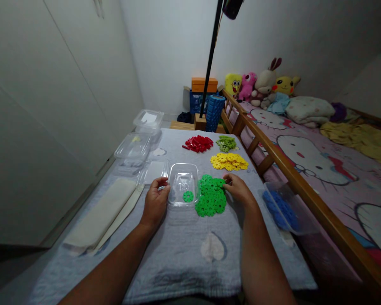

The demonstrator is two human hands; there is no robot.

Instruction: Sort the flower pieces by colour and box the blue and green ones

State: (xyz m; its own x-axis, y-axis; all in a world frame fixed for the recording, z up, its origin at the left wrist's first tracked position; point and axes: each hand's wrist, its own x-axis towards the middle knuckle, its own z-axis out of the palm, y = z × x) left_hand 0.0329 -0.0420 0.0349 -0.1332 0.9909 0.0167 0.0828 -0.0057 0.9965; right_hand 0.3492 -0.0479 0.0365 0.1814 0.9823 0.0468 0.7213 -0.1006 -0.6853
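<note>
My left hand (155, 200) grips the left rim of a clear plastic container (178, 201), which stands upright on the table. One green notched disc (188, 196) lies inside it. Just right of the container spreads a heap of green notched discs (210, 202). At the heap's upper right edge, my right hand (238, 188) has its thumb and fingertips closed on a green disc (220, 182). Beyond are piles of yellow discs (229, 162), red pieces (199, 144) and light green pieces (226, 143).
A clear lid (153, 173) and folded cream cloth (104, 214) lie left. Clear boxes (132, 147) stand behind them. A tub of blue pieces (281, 209) sits at right, beside the wooden bed rail (273, 154). A black lamp pole (211, 55) rises behind the table.
</note>
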